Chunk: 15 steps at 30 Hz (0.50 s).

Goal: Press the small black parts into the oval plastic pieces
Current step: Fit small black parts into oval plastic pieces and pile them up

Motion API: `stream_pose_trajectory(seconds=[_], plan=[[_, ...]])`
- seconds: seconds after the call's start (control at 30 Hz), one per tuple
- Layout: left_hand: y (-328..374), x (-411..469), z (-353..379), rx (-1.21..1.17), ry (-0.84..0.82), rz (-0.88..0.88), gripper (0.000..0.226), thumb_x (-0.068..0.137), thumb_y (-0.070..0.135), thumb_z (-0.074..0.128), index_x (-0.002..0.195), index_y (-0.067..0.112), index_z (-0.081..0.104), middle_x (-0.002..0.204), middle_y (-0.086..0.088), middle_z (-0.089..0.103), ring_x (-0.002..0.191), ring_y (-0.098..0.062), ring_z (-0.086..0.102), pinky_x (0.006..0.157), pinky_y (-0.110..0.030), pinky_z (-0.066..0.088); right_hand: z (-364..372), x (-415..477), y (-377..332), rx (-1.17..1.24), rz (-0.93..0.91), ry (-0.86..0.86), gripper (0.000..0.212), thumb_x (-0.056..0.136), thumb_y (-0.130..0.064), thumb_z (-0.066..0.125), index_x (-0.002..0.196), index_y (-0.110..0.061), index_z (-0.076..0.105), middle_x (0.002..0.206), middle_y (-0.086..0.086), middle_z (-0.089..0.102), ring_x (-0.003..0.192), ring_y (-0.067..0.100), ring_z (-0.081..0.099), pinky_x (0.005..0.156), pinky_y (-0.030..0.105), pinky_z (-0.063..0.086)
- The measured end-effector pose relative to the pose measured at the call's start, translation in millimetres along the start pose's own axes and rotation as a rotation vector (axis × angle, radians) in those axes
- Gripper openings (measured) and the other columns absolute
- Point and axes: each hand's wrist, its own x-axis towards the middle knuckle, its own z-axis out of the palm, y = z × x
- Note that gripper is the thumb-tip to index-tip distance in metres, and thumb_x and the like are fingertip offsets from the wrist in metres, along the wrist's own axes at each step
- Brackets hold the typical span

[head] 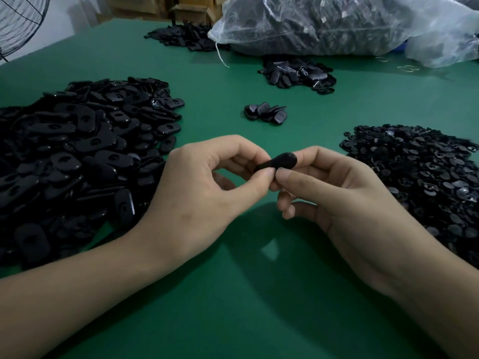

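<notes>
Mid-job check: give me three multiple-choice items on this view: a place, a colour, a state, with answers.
1. Where on the table is the big heap of oval pieces? A. its left side B. its right side C. inside the bag
2. What colour is the table top? A. white B. green C. red
3. The held black piece is: A. lying on the table B. pinched by the left hand and right hand together C. dropped among the small parts
Answers: 1 A, the heap spreads beside the left forearm. 2 B, the bare surface is green. 3 B, fingertips of both hands close on it above the table.
</notes>
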Motion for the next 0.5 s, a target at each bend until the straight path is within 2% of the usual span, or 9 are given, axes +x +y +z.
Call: stream_pose_trajectory(seconds=[0.13, 0.3, 0.5], plan=[[3.4, -1.5, -1.4, 0.12, 0.037, 0.08, 0.015, 0.086, 0.011, 0.077, 0.091, 0.025, 0.078, 0.081, 0.015, 0.075, 0.083, -0.006, 0.073, 0.066, -0.021, 0.056, -0.2, 0.5, 0.2, -0.014, 0.0, 0.01, 0.018, 0.077, -0.012, 0.073, 0.092, -0.004, 0.066, 0.082, 0.012, 0.069, 0.063, 0.016, 0.061, 0.058, 0.025, 0.052], [5.5, -1.1, -3.5, 0.235, 0.075, 0.203, 0.012, 0.086, 0.012, 0.076, 0.092, 0.022, 0.077, 0.084, 0.013, 0.074, 0.084, -0.007, 0.072, 0.066, -0.029, 0.057, -2.9, 1.5, 1.1, 0.098, 0.051, -0.057, 0.02, 0.076, -0.011, 0.074, 0.095, -0.009, 0.069, 0.081, 0.007, 0.067, 0.065, 0.014, 0.06, 0.061, 0.023, 0.052], [3.4, -2.0, -5.5, 0.338, 0.099, 0.317, 0.012, 0.089, 0.011, 0.074, 0.097, 0.019, 0.078, 0.088, 0.009, 0.074, 0.087, -0.008, 0.07, 0.069, -0.032, 0.056, -2.2, 1.4, 0.0, 0.167, 0.136, -0.109, 0.028, 0.076, -0.012, 0.07, 0.103, -0.005, 0.066, 0.083, 0.006, 0.066, 0.065, 0.011, 0.058, 0.065, 0.021, 0.05]])
